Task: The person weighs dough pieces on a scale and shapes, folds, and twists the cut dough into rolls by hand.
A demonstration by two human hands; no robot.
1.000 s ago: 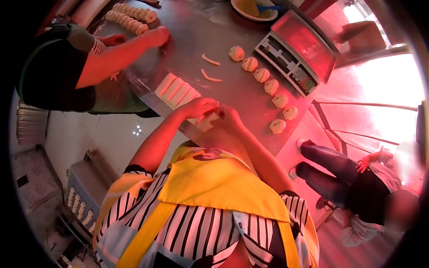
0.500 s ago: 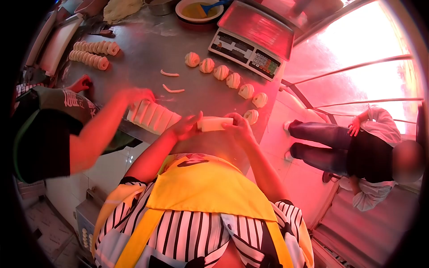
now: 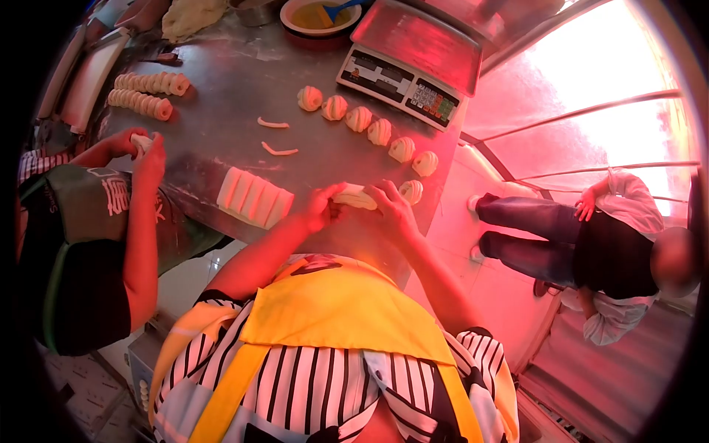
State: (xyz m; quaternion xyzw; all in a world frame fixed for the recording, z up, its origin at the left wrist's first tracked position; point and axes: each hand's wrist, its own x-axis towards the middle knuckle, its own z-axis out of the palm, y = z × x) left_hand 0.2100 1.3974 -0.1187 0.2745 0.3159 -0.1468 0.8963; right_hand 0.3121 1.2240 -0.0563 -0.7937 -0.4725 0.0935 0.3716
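A pale strip of dough (image 3: pixel 355 196) is stretched between my two hands above the table's near edge. My left hand (image 3: pixel 322 207) grips its left end, and my right hand (image 3: pixel 389 210) pinches the right end. Left of my hands, several cut dough slabs (image 3: pixel 255 198) lie side by side. Two thin dough strips (image 3: pixel 274 123) rest on the metal table farther back. A curved row of twisted dough rolls (image 3: pixel 379 132) runs from the scale down to just beyond my right hand.
A digital scale (image 3: pixel 405 83) stands at the back right, beside a bowl with a blue-handled brush (image 3: pixel 322 16). At the left a co-worker (image 3: pixel 88 214) holds dough near two rows of rolls (image 3: pixel 140 103). Another person (image 3: pixel 591 236) stands at the right.
Since half a second ago, the dough between my hands has become narrower and more rumpled. The co-worker's arm has drawn back left from the slabs, and both their hands now hold dough.
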